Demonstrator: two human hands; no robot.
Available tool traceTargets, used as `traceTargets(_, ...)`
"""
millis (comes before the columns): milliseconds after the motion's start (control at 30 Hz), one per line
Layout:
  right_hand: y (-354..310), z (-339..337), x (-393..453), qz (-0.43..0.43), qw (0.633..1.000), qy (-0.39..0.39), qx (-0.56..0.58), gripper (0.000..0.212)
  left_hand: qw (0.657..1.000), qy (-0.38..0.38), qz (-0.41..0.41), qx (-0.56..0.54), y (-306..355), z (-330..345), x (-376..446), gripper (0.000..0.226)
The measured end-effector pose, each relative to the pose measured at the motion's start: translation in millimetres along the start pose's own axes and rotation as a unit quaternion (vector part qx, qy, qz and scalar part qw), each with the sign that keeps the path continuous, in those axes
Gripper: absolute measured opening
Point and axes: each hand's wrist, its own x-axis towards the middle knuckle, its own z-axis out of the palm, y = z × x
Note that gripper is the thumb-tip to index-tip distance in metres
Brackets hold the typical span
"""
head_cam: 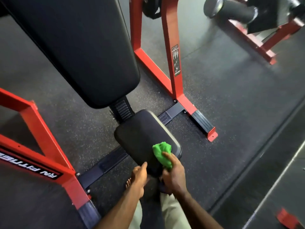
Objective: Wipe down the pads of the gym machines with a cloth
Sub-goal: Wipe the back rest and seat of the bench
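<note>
From the head camera, the right hand (173,176) is gripping a bunched green cloth (162,153) against the near edge of the black seat pad (142,134) (back pad (79,47) just beyond). The left hand (138,177) is hovering beside, fingers loosely extended.

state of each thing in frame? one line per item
green cloth: bunched, held against the seat pad's near right corner
right hand: gripping the cloth
left hand: touching the seat pad's near edge, holding nothing
seat pad: mostly bare, cloth on it
back pad: untouched
foam roller: on the neighbouring machine, untouched
</note>
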Motion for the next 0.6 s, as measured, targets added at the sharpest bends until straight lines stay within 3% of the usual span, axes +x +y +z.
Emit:
traceTargets(67, -39, -24, 0, 0.028, 0.997, -0.019, 0.066, 0.061, 0.998, -0.005, 0.047, 0.043, 26, -1, -23, 0.025)
traceTargets(200, -78, -63, -17, 0.031, 0.991, -0.052, 0.117, 0.06, 0.989, -0.049, 0.099, 0.094, 70, -7, -86, 0.017)
traceTargets(367, -119, -89, -41, 0.092, 0.952, -0.056, 0.286, 0.063, 0.977, -0.09, 0.148, 0.122, 98, -19, -133, 0.019)
traceTargets(467, -153, -108, -46, 0.116, 0.925, -0.074, 0.354, 0.038, 0.978, -0.125, 0.144, 0.089, 102, -29, -154, 0.034)
traceTargets(533, -172, -121, -55, 0.124, 0.909, -0.082, 0.39, 0.026, 0.978, -0.155, 0.132, 0.048, 97, -33, -157, 0.057)
traceTargets(600, -185, -129, -58, 0.13, 0.898, -0.092, 0.41, 0.039, 0.972, -0.174, 0.154, 0.02, 106, -38, -190, 0.06)
